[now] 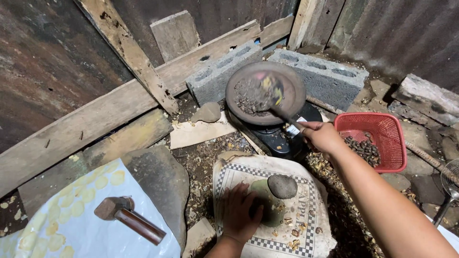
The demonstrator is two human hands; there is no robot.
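My right hand grips the handle of a stirring tool whose blurred end reaches into a round dark pan of dark roasted pieces. The pan sits on a black stove. My left hand rests flat, fingers spread, on a flat greenish stone lying on a printed sack with a checkered border. A rounded grey stone sits on that flat stone just right of my fingers, among scattered shell bits.
A red plastic basket with dark seeds stands right of the stove. Two concrete blocks back the pan. A hammer lies on a white and yellow sack at left. A metal strainer is at far right. Wooden planks and rusty sheet walls surround.
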